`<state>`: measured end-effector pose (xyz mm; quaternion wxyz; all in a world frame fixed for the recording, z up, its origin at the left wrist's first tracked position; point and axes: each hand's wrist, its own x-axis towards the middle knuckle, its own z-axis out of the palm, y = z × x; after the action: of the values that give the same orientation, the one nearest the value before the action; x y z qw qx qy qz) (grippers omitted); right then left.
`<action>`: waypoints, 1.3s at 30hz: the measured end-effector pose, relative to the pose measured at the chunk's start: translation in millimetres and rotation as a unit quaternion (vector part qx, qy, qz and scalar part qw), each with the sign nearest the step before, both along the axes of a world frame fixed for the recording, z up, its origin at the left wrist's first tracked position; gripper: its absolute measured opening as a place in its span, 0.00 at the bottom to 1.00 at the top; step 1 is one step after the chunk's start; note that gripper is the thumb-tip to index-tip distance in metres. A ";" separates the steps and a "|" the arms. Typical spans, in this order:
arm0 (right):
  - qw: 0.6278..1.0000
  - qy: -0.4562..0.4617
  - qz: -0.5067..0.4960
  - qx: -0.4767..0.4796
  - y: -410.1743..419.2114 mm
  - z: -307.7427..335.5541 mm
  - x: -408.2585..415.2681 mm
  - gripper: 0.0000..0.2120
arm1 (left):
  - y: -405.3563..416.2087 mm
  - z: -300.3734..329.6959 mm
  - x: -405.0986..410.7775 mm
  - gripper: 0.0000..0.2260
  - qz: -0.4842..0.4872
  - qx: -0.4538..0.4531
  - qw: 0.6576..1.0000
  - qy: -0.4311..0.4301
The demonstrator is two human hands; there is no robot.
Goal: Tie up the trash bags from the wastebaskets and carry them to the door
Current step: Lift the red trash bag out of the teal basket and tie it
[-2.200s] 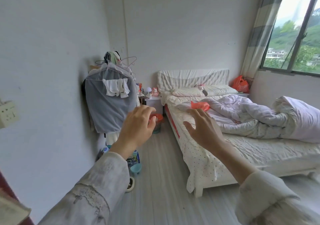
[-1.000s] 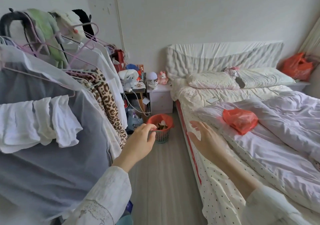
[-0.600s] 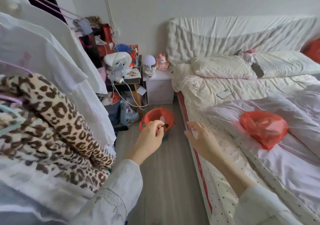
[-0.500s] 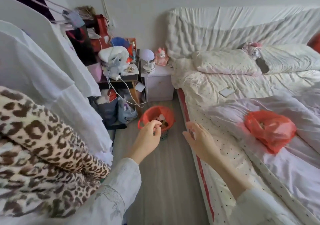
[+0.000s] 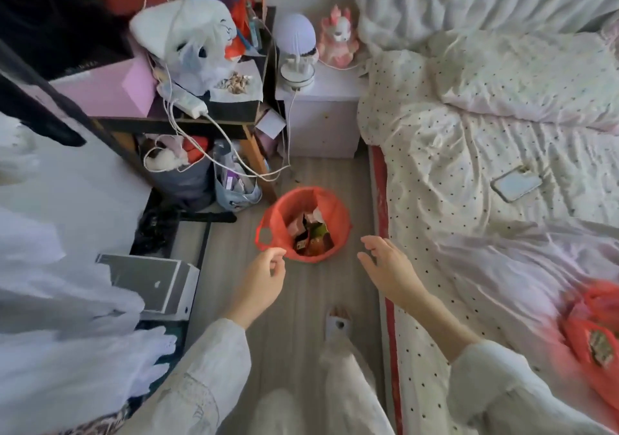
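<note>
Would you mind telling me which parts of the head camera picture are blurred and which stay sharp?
In the head view, the red bag on the bed at the lower right edge is smeared, and the white clothes on the left are soft. The lined wastebasket, the left hand, the right hand and the phone are fairly sharp. Straight lines bow toward the edges.

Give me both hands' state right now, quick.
Left hand: fingers curled loosely, empty, just short of the red trash bag.
Right hand: open, empty, beside the bag.

Both hands, left (image 5: 262,280) and right (image 5: 388,267), hover empty above the red-lined wastebasket (image 5: 303,223) beside the bed (image 5: 469,166)
</note>
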<state>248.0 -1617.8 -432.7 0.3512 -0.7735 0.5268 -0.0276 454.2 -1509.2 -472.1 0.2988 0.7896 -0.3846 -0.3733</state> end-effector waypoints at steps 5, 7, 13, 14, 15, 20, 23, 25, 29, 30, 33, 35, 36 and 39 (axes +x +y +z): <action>0.998 0.038 0.034 0.034 -121.0 -70.8 37.8 0.21 | -104.3 -59.2 32.8 0.13 0.054 0.046 0.997 0.039; 0.996 0.054 0.049 0.048 -156.2 -104.9 55.2 0.22 | -133.8 -87.3 49.3 0.14 0.079 0.063 0.994 0.050; 0.991 0.114 0.068 0.024 -230.1 -229.1 87.6 0.25 | -181.5 -202.5 90.6 0.20 0.125 0.131 0.983 0.043; 0.989 0.125 0.070 0.025 -236.5 -253.4 89.6 0.26 | -182.6 -226.4 94.8 0.22 0.138 0.142 0.979 0.045; 0.987 0.137 0.074 0.031 -241.1 -278.3 90.9 0.27 | -182.2 -252.1 99.2 0.24 0.155 0.149 0.975 0.053; 0.983 0.163 0.063 0.062 -246.9 -397.1 95.1 0.31 | -188.5 -360.2 119.7 0.25 0.451 0.233 0.823 0.255; 0.983 0.154 0.054 0.084 -240.4 -453.4 103.9 0.32 | -198.4 -404.2 130.3 0.21 0.499 0.196 0.758 0.371; 0.982 0.148 0.048 0.105 -229.5 -475.9 109.4 0.32 | -201.9 -421.8 129.7 0.11 0.502 0.139 0.747 0.413; 0.992 0.090 0.018 0.083 -208.0 -483.2 104.6 0.23 | -202.2 -432.4 123.4 0.08 0.507 0.136 0.794 0.305; 0.995 0.074 0.007 0.070 -206.6 -480.1 101.4 0.21 | -202.9 -431.0 123.1 0.06 0.498 0.141 0.818 0.249; 0.993 0.040 -0.094 0.051 -225.4 -473.3 94.3 0.17 | -212.6 -419.7 126.5 0.10 0.466 0.112 0.862 0.165; 0.970 0.025 -0.217 0.111 -255.8 -474.5 95.7 0.19 | -224.6 -412.6 130.2 0.08 0.443 0.093 0.879 0.149; 0.946 0.010 -0.278 0.166 -272.0 -476.4 97.4 0.21 | -230.8 -409.7 130.6 0.06 0.423 0.083 0.892 0.137; 0.869 -0.073 -0.384 0.303 -308.4 -485.6 101.1 0.24 | -245.2 -408.1 125.6 0.06 0.373 0.049 0.919 0.118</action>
<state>349.1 -1926.3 -918.3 0.5676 -0.3616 0.7376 -0.0551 579.8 -1754.4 -880.1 0.4205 0.8396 -0.0049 -0.3439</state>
